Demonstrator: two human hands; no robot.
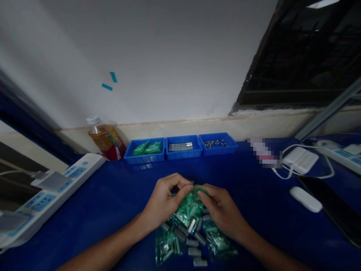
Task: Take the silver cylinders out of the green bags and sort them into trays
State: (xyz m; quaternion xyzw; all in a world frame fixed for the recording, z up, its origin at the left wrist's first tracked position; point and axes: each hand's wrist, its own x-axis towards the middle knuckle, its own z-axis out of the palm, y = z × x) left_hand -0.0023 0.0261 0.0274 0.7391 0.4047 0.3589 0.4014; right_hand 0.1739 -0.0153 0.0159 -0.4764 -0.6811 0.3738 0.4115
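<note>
Both hands meet over the middle of the blue table, pinching the top edge of a green plastic bag. My left hand is closed, thumb and forefinger together at the bag's upper left. On the other side my right hand grips its upper right with thumb and fingers. Beneath them lie several loose grey metal bars, close together. A filled green bag rests to their left, and another filled green bag lies under my right forearm's side. What the held bag contains is hard to make out.
Along the wall stand three blue bins: one with green bags, one with metal bars, one with small screws. A drink bottle leans beside them. Power strips flank the left; a phone, white case and charger lie right.
</note>
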